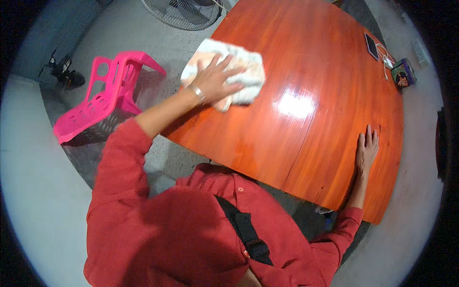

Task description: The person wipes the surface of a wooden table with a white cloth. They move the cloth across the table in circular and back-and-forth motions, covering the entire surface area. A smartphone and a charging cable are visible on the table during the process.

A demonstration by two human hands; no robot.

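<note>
My left hand (217,81), with a silver bracelet at the wrist, lies spread on a white and peach cloth (248,71). The cloth is bunched flat over the left edge of a glossy reddish-brown wooden table (311,158), and part of it hangs at that edge. Its fingers are apart and press from above rather than wrapping round the fabric. Over on the right side of the table, my right hand (367,150) rests palm down with its fingers stretched out and nothing in it. Both my forearms come from red sleeves.
A pink plastic chair (107,98) stands on the floor left of the table. Beyond it at the top is a fan (186,12). At the table's far right lie a phone (371,47), a white cable (384,57) and a small dark patterned box (404,74).
</note>
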